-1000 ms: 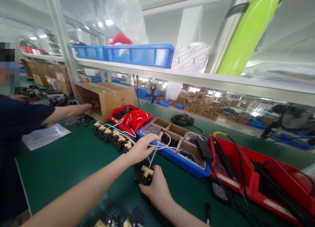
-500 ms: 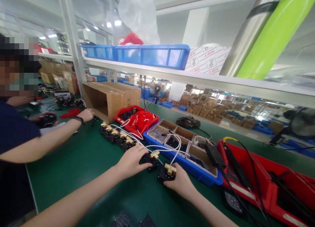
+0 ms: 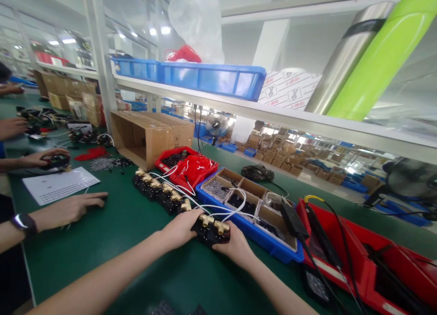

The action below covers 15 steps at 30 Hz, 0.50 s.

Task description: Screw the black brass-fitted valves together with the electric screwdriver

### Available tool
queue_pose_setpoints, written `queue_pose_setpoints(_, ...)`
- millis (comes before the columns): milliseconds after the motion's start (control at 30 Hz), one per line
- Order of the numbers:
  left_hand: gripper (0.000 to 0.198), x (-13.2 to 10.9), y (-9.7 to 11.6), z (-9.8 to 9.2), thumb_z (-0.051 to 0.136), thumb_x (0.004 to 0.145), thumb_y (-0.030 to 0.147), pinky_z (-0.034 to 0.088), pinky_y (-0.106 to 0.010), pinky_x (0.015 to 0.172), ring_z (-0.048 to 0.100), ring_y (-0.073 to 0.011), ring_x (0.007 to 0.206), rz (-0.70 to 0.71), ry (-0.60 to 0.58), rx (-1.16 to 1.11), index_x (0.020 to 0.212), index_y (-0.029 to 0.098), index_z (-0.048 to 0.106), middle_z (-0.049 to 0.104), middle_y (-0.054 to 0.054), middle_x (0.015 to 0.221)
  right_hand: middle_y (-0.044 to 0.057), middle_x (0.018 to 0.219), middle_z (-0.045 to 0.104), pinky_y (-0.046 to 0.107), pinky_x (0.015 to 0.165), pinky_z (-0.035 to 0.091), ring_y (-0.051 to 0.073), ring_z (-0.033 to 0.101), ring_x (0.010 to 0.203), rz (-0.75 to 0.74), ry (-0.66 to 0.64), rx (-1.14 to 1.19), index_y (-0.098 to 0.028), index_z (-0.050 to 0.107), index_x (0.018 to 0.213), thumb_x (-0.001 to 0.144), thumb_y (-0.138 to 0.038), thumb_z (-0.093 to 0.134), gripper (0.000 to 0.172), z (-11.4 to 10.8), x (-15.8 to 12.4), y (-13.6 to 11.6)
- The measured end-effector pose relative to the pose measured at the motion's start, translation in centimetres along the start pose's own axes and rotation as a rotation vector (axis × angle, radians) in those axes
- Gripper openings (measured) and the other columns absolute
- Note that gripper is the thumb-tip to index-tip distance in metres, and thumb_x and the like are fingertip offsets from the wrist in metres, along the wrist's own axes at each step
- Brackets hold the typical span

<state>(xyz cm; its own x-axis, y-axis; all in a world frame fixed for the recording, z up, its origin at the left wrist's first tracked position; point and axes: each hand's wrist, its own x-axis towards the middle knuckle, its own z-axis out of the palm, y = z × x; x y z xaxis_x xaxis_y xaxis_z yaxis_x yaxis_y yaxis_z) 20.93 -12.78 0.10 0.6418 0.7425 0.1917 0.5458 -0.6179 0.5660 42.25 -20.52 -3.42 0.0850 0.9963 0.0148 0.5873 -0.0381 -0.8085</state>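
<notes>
Two black units with brass tee fittings sit side by side between my hands, touching or nearly so. My left hand [image 3: 179, 228] is closed on the left black unit [image 3: 202, 232], fingers at its far side and thumb in front. My right hand [image 3: 238, 247] grips the right black unit [image 3: 221, 235] from its right end. White tubes run from these units toward the parts bins. A row of several similar black units [image 3: 159, 190] with brass tees extends to the upper left, its near end close to my left fingers.
Behind the row stand a red bin [image 3: 196, 171] of red pieces and a blue tray [image 3: 252, 231] with divided compartments. A cardboard box [image 3: 160, 135] lies open beyond. Red bins with a corded tool [image 3: 324, 235] are at right. A co-worker's hand [image 3: 73, 209] rests on the table at left.
My right hand has brought its unit leftward against the one at my left hand. The co-worker has drawn back from the box, and a white sheet shows at left.
</notes>
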Motion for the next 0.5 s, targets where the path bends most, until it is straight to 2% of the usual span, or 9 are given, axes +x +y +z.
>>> queue_pose_setpoints(67, 0.043, -0.8, -0.9, -1.3, 0.070, 0.074, 0.012, 0.056, -0.029, 0.087, 0.070, -0.0200, 0.098, 0.000, 0.096, -0.049, 0.114, 0.026, 0.066, 0.073, -0.001, 0.113, 0.004, 0.096, 0.066, 0.034, 0.076, 0.055, 0.022, 0.066, 0.085, 0.047, 0.050, 0.009, -0.013, 0.056, 0.103, 0.066, -0.011, 0.084, 0.046, 0.9, -0.4, -0.4)
queue_pose_setpoints(133, 0.019, -1.3, -2.7, -3.1, 0.059, 0.089, 0.027, 0.056, -0.029, 0.082, 0.068, -0.0185, 0.091, -0.064, 0.294, -0.076, 0.105, 0.024, 0.067, 0.072, -0.002, 0.105, 0.008, 0.101, 0.065, 0.037, 0.077, 0.054, 0.026, 0.066, 0.090, 0.097, 0.092, 0.018, -0.014, 0.054, 0.102, 0.063, -0.014, 0.085, 0.050, 1.8, -0.7, -0.9)
queue_pose_setpoints(167, 0.020, -1.3, -4.0, -4.2, 0.051, 0.095, 0.033, 0.055, -0.031, 0.085, 0.067, -0.0195, 0.093, -0.122, 0.422, -0.080, 0.104, 0.022, 0.066, 0.070, -0.004, 0.104, 0.010, 0.103, 0.065, 0.038, 0.078, 0.054, 0.029, 0.066, 0.093, 0.120, 0.107, 0.023, -0.014, 0.054, 0.102, 0.063, -0.017, 0.086, 0.051, 2.2, -0.7, -1.2)
queue_pose_setpoints(233, 0.029, -0.8, -7.3, -6.3, 0.044, 0.099, 0.036, 0.052, -0.037, 0.097, 0.064, -0.0225, 0.106, -0.265, 0.679, -0.089, 0.114, 0.017, 0.060, 0.065, -0.010, 0.117, 0.011, 0.105, 0.064, 0.040, 0.080, 0.053, 0.031, 0.065, 0.097, 0.157, 0.132, 0.034, -0.015, 0.054, 0.103, 0.064, -0.019, 0.087, 0.051, 3.0, -0.5, -1.8)
queue_pose_setpoints(267, 0.031, -0.4, -9.2, -7.2, 0.045, 0.100, 0.035, 0.051, -0.040, 0.101, 0.062, -0.0232, 0.112, -0.329, 0.756, -0.100, 0.121, 0.015, 0.057, 0.062, -0.012, 0.123, 0.012, 0.106, 0.064, 0.040, 0.081, 0.053, 0.032, 0.065, 0.099, 0.169, 0.143, 0.038, -0.015, 0.054, 0.103, 0.064, -0.020, 0.086, 0.051, 3.5, -0.4, -2.2)
queue_pose_setpoints(333, 0.034, 0.5, -12.7, -8.8, 0.051, 0.101, 0.036, 0.049, -0.049, 0.103, 0.061, -0.0251, 0.116, -0.450, 0.853, -0.122, 0.125, 0.015, 0.056, 0.060, -0.012, 0.128, 0.013, 0.107, 0.063, 0.041, 0.083, 0.053, 0.033, 0.064, 0.101, 0.180, 0.168, 0.040, -0.016, 0.054, 0.101, 0.065, -0.019, 0.085, 0.047, 4.2, -0.1, -2.7)
queue_pose_setpoints(400, 0.036, 1.3, -15.8, -10.0, 0.058, 0.098, 0.038, 0.046, -0.054, 0.107, 0.056, -0.0278, 0.124, -0.530, 0.889, -0.135, 0.126, 0.016, 0.058, 0.059, -0.012, 0.132, 0.013, 0.106, 0.063, 0.041, 0.083, 0.052, 0.033, 0.064, 0.101, 0.181, 0.187, 0.041, -0.016, 0.054, 0.097, 0.066, -0.017, 0.084, 0.044, 4.7, 0.2, -3.0)
queue_pose_setpoints(500, 0.040, 2.0, -18.8, -11.2, 0.061, 0.097, 0.040, 0.043, -0.057, 0.110, 0.051, -0.0300, 0.131, -0.616, 0.906, -0.183, 0.130, 0.018, 0.058, 0.055, -0.012, 0.140, 0.012, 0.102, 0.064, 0.041, 0.082, 0.052, 0.033, 0.065, 0.098, 0.173, 0.196, 0.057, -0.018, 0.053, 0.094, 0.065, -0.013, 0.083, 0.042, 5.1, 0.6, -3.0)
